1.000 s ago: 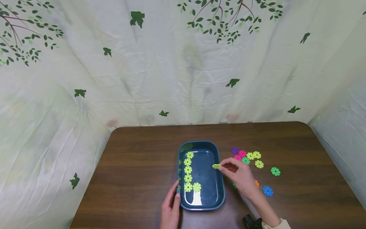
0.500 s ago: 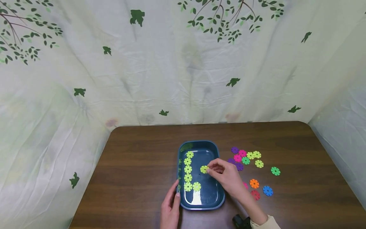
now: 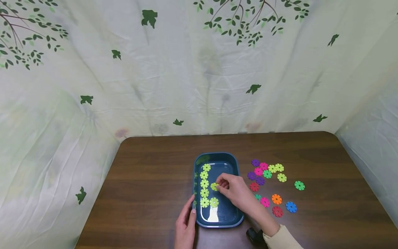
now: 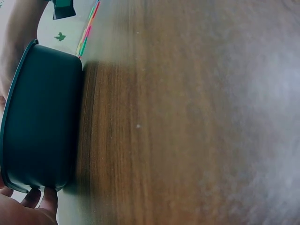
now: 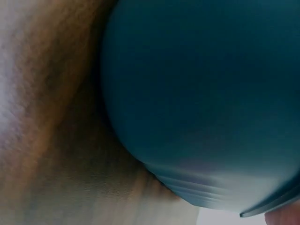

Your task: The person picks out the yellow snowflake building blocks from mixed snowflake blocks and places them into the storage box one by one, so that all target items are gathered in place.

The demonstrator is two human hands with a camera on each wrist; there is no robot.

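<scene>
In the head view, the thumb and fingertips of my right hand (image 3: 235,191) pinch the edge of a yellow-green flower-shaped disc (image 3: 213,186) over the tray's floor. The blue tray (image 3: 228,215) stands lengthwise before me. Several matching discs (image 3: 204,183) form a column along its left side, with another disc (image 3: 214,202) beside the column's near end. My left hand (image 3: 185,226) touches the tray's left edge, its index finger extended. From the left wrist, its fingers (image 4: 49,199) show against the outer wall (image 4: 44,117). The right wrist view is mostly filled by the tray's outside (image 5: 201,93).
Right of the tray lie loose discs: yellow-green (image 3: 282,177), purple (image 3: 251,175), pink (image 3: 265,202), red (image 3: 277,211), orange (image 3: 276,199), blue (image 3: 291,207) and green (image 3: 300,185). They rest on a brown wooden table (image 3: 155,193), with a leaf-patterned curtain (image 3: 183,76) behind.
My right hand has moved left from the tray's right rim to its middle, carrying the disc down near the column. The left hand has stayed at the tray's edge.
</scene>
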